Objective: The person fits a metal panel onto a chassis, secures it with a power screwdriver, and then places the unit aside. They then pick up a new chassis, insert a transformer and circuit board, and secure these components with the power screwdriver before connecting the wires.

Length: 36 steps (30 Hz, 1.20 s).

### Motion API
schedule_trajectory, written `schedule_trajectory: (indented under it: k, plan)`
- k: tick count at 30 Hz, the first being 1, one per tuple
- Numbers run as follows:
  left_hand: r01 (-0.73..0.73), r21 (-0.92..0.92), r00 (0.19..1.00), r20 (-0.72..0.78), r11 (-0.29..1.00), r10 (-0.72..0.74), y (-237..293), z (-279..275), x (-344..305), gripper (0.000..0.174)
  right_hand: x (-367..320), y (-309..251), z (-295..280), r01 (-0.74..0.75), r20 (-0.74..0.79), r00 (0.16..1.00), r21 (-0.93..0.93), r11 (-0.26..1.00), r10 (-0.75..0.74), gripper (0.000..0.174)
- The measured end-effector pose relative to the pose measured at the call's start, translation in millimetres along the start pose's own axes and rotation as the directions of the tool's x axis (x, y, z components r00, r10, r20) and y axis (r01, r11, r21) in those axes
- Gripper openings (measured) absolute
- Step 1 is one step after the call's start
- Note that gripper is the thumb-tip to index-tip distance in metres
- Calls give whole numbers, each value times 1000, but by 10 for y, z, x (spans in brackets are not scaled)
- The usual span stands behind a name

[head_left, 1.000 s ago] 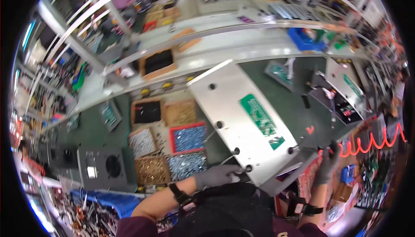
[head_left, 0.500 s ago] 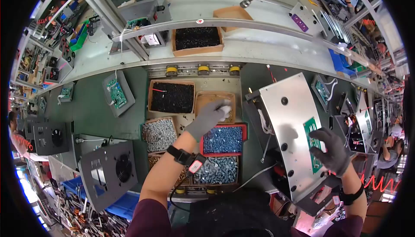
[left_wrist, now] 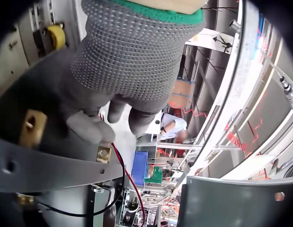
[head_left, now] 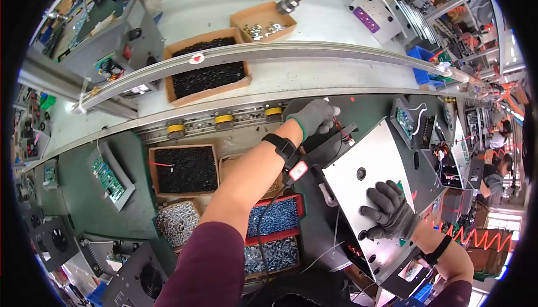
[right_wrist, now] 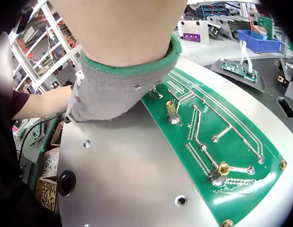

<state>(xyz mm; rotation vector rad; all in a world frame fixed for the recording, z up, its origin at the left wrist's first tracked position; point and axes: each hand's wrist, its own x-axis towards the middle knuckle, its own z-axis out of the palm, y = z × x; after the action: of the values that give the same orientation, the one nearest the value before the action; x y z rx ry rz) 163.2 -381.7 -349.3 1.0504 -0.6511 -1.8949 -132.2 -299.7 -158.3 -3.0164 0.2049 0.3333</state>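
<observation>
My left hand (head_left: 314, 117), in a grey glove, reaches to the far end of a metal unit. Between thumb and fingers it pinches a pair of thin red and black wires (left_wrist: 131, 182), beside a dark bracket (left_wrist: 66, 165) with brass blocks. My gloved right hand (head_left: 392, 213) rests on the unit's silver panel (head_left: 346, 175), fingers spread and slightly bent. Under and beside that hand lies a green circuit board (right_wrist: 231, 161) with brass standoffs, mostly covered in the head view. The panel leans at a slant over the dark interior.
Boxes of black parts (head_left: 185, 171), silver screws (head_left: 178, 223) and blue screws (head_left: 274, 217) stand left of the unit. Beyond runs a metal rail (head_left: 314, 50). A dark fan housing (head_left: 134, 279) sits at lower left; a small board on a bracket (head_left: 402, 117) lies right.
My left hand went from near the unit's close edge, over the small-parts boxes, to the wires at the far end. My right hand moved from the unit's near right corner onto the panel.
</observation>
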Motion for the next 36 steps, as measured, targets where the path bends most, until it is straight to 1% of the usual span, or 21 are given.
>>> schedule_trajectory:
  k: [1,2,4,8,9,10,12,13,14,16,18,19,20,22,23,24,25,29,31,35,36]
  plan:
    - [50,-110,998,-27,993,-53,128,77,-63,13,-6,8,4,1,1,1000,-1,1000,-1,68]
    - [56,-107,998,-19,993,-58,142,88,-63,13,-12,14,11,2,0,1000,1,1000,-2,68]
    - [-67,-574,993,-117,816,-1,184,82,-131,11,-25,18,35,-5,-13,1000,4,1000,5,68]
    - [-184,-618,982,-149,764,116,333,94,-618,12,-40,6,62,6,-39,999,-12,1000,-7,68]
    - [-244,-576,970,-141,780,199,311,163,-743,14,-54,8,82,6,-46,999,9,1000,-6,68]
    - [-245,-566,969,-147,787,196,271,207,-870,14,-43,-1,58,11,-51,999,18,1000,-10,70]
    - [-310,-409,951,-124,858,284,150,303,-1139,20,-7,1,-47,11,-21,1000,51,999,-10,74]
    - [-277,-342,960,-133,898,245,89,376,-1293,19,33,-2,-129,-18,2,1000,99,995,18,76]
    - [-221,-200,975,-40,955,218,-13,388,-1361,21,116,-4,-319,-35,25,999,180,983,31,80]
    - [-274,-84,950,-178,958,256,-366,708,-1337,26,66,103,-192,-102,-239,946,424,900,220,80]
    - [-226,-20,972,-73,974,224,-295,816,-1467,29,179,165,-162,-136,-411,874,305,942,259,74]
    - [-184,40,983,17,982,183,-271,848,-1515,34,206,215,-153,-169,-398,878,264,950,267,73]
    - [-175,46,985,22,984,174,-369,847,-1454,34,226,240,-142,-199,-383,882,223,954,274,73]
    - [-447,280,886,12,849,463,-510,849,-1286,32,261,278,-105,-207,-363,895,180,962,260,71]
    - [-444,283,889,16,850,458,-497,822,-1300,32,263,275,-73,-210,-338,909,137,968,245,70]
    - [-250,151,968,15,956,251,-459,748,-1328,34,264,265,-42,-213,-340,907,139,967,249,70]
    - [-37,20,998,42,999,36,-392,722,-1349,36,275,266,-14,-208,-330,915,103,973,231,69]
    - [-194,179,981,24,964,193,-448,742,-1244,39,280,272,77,-210,-301,928,70,975,221,66]
    - [-473,127,881,42,872,471,-446,809,-1189,45,284,265,101,-213,-303,926,70,975,224,66]
    - [-466,52,879,145,883,455,-457,664,-1026,46,275,253,90,-235,-290,926,59,970,242,66]
    - [-413,150,894,252,898,370,-430,570,-987,48,277,253,80,-231,-286,928,66,971,240,66]
